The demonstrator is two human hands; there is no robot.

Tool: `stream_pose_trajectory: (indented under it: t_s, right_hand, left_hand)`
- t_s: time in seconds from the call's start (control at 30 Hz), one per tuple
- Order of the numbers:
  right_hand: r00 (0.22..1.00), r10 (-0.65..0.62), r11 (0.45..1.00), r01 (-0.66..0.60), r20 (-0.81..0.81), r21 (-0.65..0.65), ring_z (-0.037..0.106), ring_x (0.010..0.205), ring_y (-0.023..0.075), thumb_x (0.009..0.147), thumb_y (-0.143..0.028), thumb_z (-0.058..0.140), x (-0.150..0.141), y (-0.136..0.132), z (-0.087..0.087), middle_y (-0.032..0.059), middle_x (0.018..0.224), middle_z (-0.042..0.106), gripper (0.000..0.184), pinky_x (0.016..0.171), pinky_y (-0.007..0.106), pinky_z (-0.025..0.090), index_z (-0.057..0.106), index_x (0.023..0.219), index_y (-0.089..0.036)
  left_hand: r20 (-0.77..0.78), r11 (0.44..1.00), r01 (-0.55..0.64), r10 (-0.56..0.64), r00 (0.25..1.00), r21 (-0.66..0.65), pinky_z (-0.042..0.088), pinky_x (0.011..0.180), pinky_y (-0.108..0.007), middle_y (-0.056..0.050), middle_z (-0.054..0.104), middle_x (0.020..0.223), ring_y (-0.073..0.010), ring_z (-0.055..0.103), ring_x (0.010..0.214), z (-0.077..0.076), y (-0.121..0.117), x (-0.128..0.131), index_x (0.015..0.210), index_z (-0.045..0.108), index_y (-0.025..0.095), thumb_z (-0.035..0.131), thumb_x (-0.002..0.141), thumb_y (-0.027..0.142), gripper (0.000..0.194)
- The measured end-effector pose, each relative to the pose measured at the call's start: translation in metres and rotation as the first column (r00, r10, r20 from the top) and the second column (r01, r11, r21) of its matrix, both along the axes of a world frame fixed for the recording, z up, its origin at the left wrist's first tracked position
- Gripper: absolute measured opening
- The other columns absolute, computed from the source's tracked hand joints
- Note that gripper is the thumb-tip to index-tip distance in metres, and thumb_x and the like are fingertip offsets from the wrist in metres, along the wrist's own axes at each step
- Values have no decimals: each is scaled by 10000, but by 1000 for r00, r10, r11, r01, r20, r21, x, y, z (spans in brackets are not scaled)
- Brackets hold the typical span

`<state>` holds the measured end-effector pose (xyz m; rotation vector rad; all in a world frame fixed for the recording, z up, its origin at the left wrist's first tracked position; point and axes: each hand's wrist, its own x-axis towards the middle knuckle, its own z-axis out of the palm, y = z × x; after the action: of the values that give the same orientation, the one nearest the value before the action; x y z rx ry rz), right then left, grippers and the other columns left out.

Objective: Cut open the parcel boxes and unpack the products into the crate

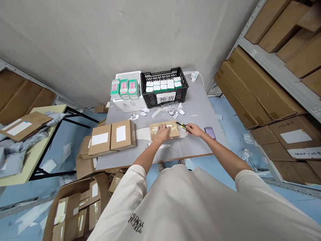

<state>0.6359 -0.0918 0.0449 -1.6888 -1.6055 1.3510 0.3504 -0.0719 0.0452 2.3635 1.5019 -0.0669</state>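
A small taped cardboard box point(173, 132) lies on the grey table in front of me. My left hand point(164, 132) rests on top of the box, fingers apart against the tape. In my right hand point(195, 130) is a black and yellow utility knife point(184, 127). Its tip points left, at the box's upper right corner; whether it touches the cardboard I cannot tell. A phone point(210, 133) with a lit screen lies right of that hand. Two labelled cardboard boxes point(123, 134) stand to the left of the small one.
At the back, a black plastic crate point(185, 87) holds several white and green boxes. Three green and pink boxes point(124, 89) stand in a white bin point(127, 104). Crumpled paper point(175, 114) and clear plastic lie mid-table. Shelves with cartons point(260, 83) flank the right; a large open carton point(56, 201) stands lower left.
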Motion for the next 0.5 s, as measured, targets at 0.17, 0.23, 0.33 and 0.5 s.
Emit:
stream_pose_trajectory:
  t_s: [0.17,0.23,0.33,0.5]
  right_hand:
    - [928,304,949,-314,214,14,662,609,154,917,-404,651,22,32,21,15,822,753,256,639,260,486,727,1081,-223]
    - [867,385,907,-419,317,44,669,668,179,885,-370,692,24,45,27,16,812,753,221,675,273,466,756,1052,-240]
    - [797,384,870,-481,466,107,676,797,232,847,-317,732,15,64,34,33,840,760,159,731,302,442,776,993,-272]
    - [723,404,816,-561,561,136,669,929,277,819,-246,759,-13,84,36,68,829,741,22,872,363,423,749,813,-264]
  left_hand:
    - [54,1000,22,-23,998,20,280,1185,-473,-105,481,1382,-323,402,1375,-2,-9,-5,1306,522,289,853,780,389,630]
    - [50,999,38,-40,998,37,296,1172,-470,-122,489,1389,-328,407,1372,-3,-10,-6,1325,511,275,831,804,384,621]
    - [36,998,38,-40,999,44,311,1165,-460,-121,488,1406,-325,421,1371,-2,-10,-6,1338,503,281,811,818,402,616]
    - [61,999,23,-24,998,25,283,1191,-469,-108,487,1424,-324,414,1395,-2,-11,-7,1336,508,309,811,812,390,611]
